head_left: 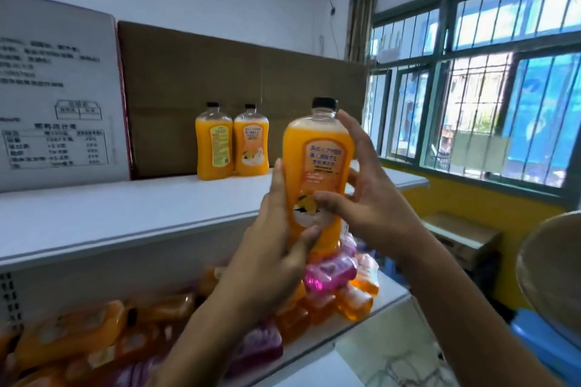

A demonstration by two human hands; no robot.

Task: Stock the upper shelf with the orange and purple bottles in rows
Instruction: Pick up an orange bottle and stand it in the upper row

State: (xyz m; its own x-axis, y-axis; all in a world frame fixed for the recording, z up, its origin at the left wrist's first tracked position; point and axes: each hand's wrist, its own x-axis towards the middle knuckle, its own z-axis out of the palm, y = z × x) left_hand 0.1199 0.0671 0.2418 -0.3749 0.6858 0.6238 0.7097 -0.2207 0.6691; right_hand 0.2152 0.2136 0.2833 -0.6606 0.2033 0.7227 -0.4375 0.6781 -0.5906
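Hands, left (pixel 276 239) and right (pixel 364 198), hold orange bottle (pixel 317 173) upright

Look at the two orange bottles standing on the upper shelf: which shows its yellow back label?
The left bottle; its narrow yellow label faces us, while the right bottle beside it shows an orange front label.

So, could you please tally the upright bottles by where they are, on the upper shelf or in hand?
Orange bottles standing on the upper shelf: 2 (left one, right one)
Orange bottle held in both hands: 1
Purple bottles upright: 0
Total: 3
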